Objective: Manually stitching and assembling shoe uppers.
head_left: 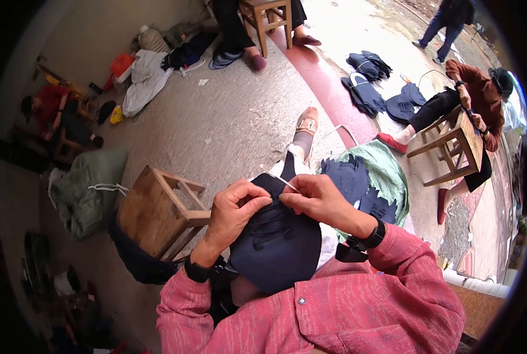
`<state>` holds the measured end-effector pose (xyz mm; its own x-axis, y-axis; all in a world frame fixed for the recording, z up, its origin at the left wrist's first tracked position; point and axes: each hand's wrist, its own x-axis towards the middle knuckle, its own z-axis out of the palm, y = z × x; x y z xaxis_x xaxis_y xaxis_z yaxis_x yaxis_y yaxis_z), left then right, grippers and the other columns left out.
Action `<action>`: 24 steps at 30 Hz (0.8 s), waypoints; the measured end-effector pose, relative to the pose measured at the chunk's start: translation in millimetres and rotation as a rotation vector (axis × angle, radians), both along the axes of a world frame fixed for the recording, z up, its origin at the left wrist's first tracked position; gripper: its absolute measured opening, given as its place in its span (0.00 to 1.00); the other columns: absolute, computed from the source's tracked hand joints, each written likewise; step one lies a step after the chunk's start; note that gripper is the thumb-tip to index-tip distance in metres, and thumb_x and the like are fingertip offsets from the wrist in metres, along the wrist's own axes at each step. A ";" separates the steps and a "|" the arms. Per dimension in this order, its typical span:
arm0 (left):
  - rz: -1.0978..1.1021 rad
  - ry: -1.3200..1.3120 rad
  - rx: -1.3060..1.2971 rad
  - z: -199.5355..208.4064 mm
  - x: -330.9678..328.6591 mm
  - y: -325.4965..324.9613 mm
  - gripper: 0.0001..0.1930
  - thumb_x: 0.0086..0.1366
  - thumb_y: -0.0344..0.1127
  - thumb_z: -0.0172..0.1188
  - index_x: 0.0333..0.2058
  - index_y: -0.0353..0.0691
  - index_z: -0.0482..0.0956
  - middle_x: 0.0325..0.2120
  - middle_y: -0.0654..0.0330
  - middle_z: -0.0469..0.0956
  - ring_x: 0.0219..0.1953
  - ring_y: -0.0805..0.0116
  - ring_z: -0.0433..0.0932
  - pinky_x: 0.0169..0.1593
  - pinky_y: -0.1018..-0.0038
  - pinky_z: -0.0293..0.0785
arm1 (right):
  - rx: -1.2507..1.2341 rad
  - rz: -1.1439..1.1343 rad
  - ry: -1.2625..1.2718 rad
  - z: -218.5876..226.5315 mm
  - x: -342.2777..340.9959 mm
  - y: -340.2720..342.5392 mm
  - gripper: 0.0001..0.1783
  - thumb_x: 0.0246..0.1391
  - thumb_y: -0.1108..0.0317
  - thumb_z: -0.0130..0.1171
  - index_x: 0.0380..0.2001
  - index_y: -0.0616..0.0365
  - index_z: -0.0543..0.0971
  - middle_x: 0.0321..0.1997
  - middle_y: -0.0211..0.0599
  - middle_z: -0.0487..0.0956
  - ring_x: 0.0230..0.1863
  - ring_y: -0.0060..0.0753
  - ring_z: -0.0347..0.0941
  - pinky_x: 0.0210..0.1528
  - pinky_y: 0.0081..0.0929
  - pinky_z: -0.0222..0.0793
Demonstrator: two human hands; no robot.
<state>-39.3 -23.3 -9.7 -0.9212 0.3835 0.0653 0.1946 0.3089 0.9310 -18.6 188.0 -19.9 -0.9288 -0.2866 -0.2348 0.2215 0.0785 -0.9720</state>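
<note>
A dark navy flat piece (281,248) with a rounded near end and a row of slits or laces lies across my lap. My left hand (238,213) is closed in a pinch at its upper left part, thumb against forefinger. Close by on the right, my right hand (322,200) pinches a thin white stick-like thing (286,182), which slants up and left over the piece. Whether it is a tool or a stiff cord, I cannot tell. The fingertips of both hands are a short gap apart, and the pinched edge is partly hidden beneath them.
Beside my right leg, more navy pieces (349,177) lie on a green sack (387,171). A wooden stool (151,212) stands to my left, near a stuffed green bag (92,189). Navy stacks (363,94) lie farther off. Several other people sit or stand around.
</note>
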 end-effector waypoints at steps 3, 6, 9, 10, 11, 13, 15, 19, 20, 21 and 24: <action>-0.024 0.096 -0.032 -3.4 -3.8 4.1 0.02 0.55 0.24 0.64 0.27 0.35 0.80 0.25 0.62 0.78 0.30 0.75 0.75 0.36 0.78 0.70 | -0.032 0.007 -0.084 7.3 -2.3 3.1 0.14 0.54 0.61 0.60 0.32 0.65 0.79 0.20 0.29 0.76 0.21 0.17 0.69 0.22 0.19 0.63; 0.002 0.080 -0.067 1.5 -0.5 7.1 0.01 0.54 0.23 0.64 0.26 0.35 0.80 0.25 0.62 0.78 0.29 0.75 0.75 0.35 0.78 0.70 | -0.113 0.055 -0.223 -9.3 -9.7 6.7 0.13 0.51 0.59 0.61 0.28 0.59 0.81 0.17 0.26 0.76 0.15 0.15 0.65 0.16 0.17 0.55; 0.033 0.076 -0.007 -0.4 7.2 -0.6 0.03 0.52 0.20 0.64 0.26 0.33 0.80 0.24 0.62 0.76 0.29 0.75 0.74 0.35 0.79 0.69 | -0.154 0.120 -0.292 -11.2 -12.9 -1.6 0.11 0.49 0.61 0.61 0.25 0.58 0.80 0.17 0.27 0.76 0.14 0.17 0.64 0.14 0.18 0.53; 0.029 0.087 -0.003 -1.1 8.0 -1.2 0.04 0.51 0.19 0.64 0.26 0.33 0.79 0.24 0.62 0.76 0.29 0.74 0.74 0.34 0.80 0.68 | -0.180 0.115 -0.300 -11.0 -11.7 -2.6 0.11 0.48 0.61 0.61 0.22 0.58 0.78 0.17 0.27 0.75 0.13 0.17 0.62 0.13 0.18 0.52; 0.017 0.104 -0.007 -1.4 8.0 -0.5 0.04 0.51 0.20 0.65 0.26 0.33 0.80 0.25 0.62 0.76 0.30 0.74 0.74 0.35 0.80 0.68 | -0.188 0.102 -0.296 -12.4 -10.9 -3.8 0.12 0.48 0.61 0.61 0.21 0.58 0.77 0.16 0.26 0.74 0.13 0.18 0.61 0.13 0.19 0.51; -0.012 0.106 0.012 0.3 5.8 3.0 0.04 0.51 0.21 0.66 0.27 0.33 0.81 0.25 0.62 0.76 0.31 0.74 0.74 0.36 0.79 0.68 | -0.257 0.103 -0.330 -10.4 -7.9 1.3 0.09 0.54 0.64 0.57 0.29 0.59 0.78 0.17 0.23 0.73 0.13 0.11 0.57 0.13 0.14 0.46; -0.027 0.109 0.007 9.5 8.4 9.0 0.04 0.51 0.21 0.66 0.27 0.34 0.81 0.25 0.61 0.76 0.31 0.74 0.74 0.37 0.79 0.68 | -0.259 0.095 -0.324 -10.4 -6.1 5.9 0.09 0.54 0.63 0.57 0.30 0.59 0.77 0.17 0.22 0.72 0.13 0.09 0.56 0.12 0.13 0.44; -0.058 0.185 -0.062 25.3 8.5 12.5 0.04 0.52 0.23 0.67 0.27 0.35 0.81 0.25 0.60 0.76 0.30 0.71 0.75 0.36 0.77 0.68 | -0.325 0.097 -0.298 -10.3 -5.1 4.4 0.09 0.54 0.63 0.55 0.29 0.57 0.77 0.17 0.21 0.71 0.13 0.09 0.55 0.13 0.13 0.44; -0.047 0.190 -0.065 22.1 7.2 10.2 0.04 0.52 0.23 0.67 0.27 0.35 0.81 0.25 0.60 0.76 0.30 0.71 0.75 0.36 0.77 0.68 | -0.358 0.095 -0.306 -13.2 -5.8 2.7 0.09 0.54 0.63 0.55 0.29 0.57 0.77 0.17 0.21 0.70 0.13 0.09 0.55 0.13 0.12 0.43; -0.039 0.200 -0.067 14.3 4.1 7.9 0.04 0.51 0.24 0.67 0.27 0.35 0.81 0.24 0.60 0.76 0.29 0.70 0.75 0.35 0.76 0.69 | -0.358 0.110 -0.302 -14.9 -6.2 2.8 0.09 0.54 0.63 0.55 0.29 0.57 0.77 0.17 0.21 0.70 0.13 0.09 0.55 0.13 0.12 0.43; -0.024 0.213 -0.082 5.2 0.7 6.0 0.04 0.51 0.25 0.67 0.26 0.36 0.80 0.23 0.59 0.76 0.28 0.68 0.76 0.34 0.75 0.69 | -0.351 0.018 -0.314 -20.3 -3.6 1.4 0.10 0.50 0.61 0.59 0.24 0.57 0.77 0.17 0.24 0.72 0.12 0.13 0.57 0.13 0.16 0.46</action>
<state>-38.6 -17.3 -4.5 -0.8806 0.4173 0.2248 0.3921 0.3749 0.8400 -22.1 189.4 -40.2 -0.8227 -0.4142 -0.3895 0.5105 -0.2365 -0.8267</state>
